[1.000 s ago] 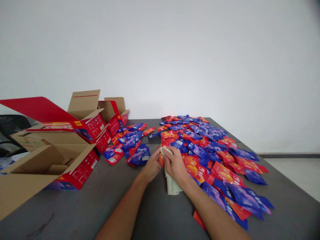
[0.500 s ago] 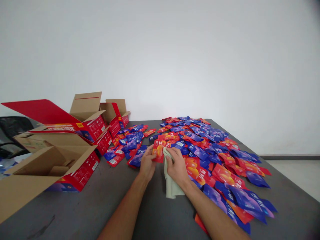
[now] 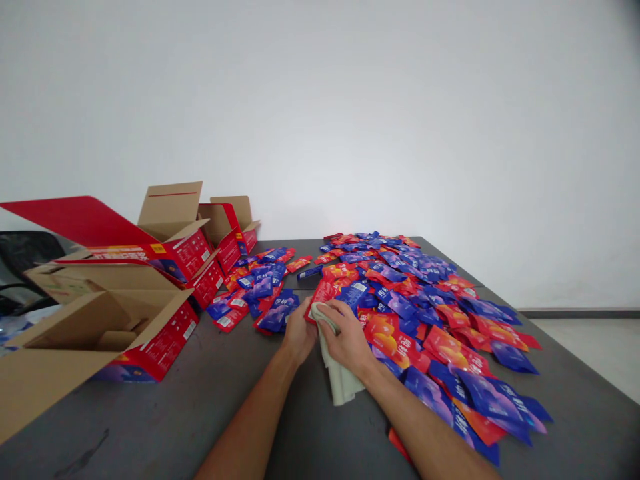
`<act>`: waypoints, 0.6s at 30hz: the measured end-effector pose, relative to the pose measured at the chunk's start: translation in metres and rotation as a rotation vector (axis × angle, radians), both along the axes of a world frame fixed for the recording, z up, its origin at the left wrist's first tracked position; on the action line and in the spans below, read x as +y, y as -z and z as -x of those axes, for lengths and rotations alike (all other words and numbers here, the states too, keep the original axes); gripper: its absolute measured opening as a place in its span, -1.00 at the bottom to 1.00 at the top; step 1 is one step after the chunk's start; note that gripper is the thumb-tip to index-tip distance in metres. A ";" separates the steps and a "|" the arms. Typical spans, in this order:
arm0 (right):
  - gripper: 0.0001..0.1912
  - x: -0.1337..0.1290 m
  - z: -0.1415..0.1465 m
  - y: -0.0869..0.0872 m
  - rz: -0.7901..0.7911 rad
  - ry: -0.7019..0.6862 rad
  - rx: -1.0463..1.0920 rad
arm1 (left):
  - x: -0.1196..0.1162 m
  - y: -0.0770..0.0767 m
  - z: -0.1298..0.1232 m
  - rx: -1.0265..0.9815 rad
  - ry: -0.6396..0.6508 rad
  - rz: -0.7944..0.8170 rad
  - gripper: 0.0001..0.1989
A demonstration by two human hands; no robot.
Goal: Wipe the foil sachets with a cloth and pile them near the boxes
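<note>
My left hand (image 3: pixel 300 332) is closed on a red pouch (image 3: pixel 325 291), holding it tilted above the table. In my right hand (image 3: pixel 347 333) is a pale green cloth (image 3: pixel 340 377), pressed against the face of the pouch; its loose end hangs down toward the table. The cloth and fingers cover the lower part of the pouch. Just right of my right hand spreads a large pile of red and blue pouches (image 3: pixel 395 303). A smaller group of the same pouches (image 3: pixel 267 283) lies to the left, beyond my left hand.
Open red cartons with brown inner flaps (image 3: pixel 165 340) stand along the left side of the dark table (image 3: pixel 200 427). A dark blue stick-shaped item (image 3: pixel 310 272) lies between the two pouch groups. A black chair (image 3: pixel 30 257) is behind the cartons. A white wall rises at the back.
The cloth and my right hand have moved left across the pouch, covering more of it. The pouch has tilted, its printed front turned away from view.
</note>
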State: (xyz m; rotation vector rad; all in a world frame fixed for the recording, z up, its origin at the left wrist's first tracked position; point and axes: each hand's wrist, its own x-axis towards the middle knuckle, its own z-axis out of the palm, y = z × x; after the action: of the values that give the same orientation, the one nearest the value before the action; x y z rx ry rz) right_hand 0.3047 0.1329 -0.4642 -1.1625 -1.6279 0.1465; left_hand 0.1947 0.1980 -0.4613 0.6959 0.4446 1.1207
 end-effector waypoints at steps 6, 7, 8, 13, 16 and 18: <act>-0.65 0.002 -0.002 0.001 0.000 0.072 -0.045 | -0.001 -0.003 0.004 0.009 0.108 -0.007 -0.66; -0.65 0.002 -0.004 0.000 0.002 0.104 -0.041 | -0.001 -0.001 0.004 0.033 0.132 -0.008 -0.65; -0.64 0.003 -0.006 -0.002 0.001 0.143 -0.031 | -0.001 0.000 0.003 0.056 0.149 -0.009 -0.64; -0.62 0.006 -0.019 -0.005 -0.008 0.302 0.025 | -0.008 0.001 0.001 0.122 0.150 0.018 -0.62; -0.62 0.008 -0.019 -0.003 -0.012 0.291 0.011 | -0.009 -0.001 0.000 0.147 0.138 -0.036 -0.59; -0.63 0.007 -0.016 0.000 0.001 0.222 -0.020 | -0.006 -0.001 0.002 0.182 0.085 -0.128 -0.57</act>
State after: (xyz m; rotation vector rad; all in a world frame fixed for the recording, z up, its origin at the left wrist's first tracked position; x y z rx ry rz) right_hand 0.3211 0.1401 -0.4638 -1.3399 -1.5039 -0.0068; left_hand 0.1926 0.1923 -0.4606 0.9255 0.4958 1.0163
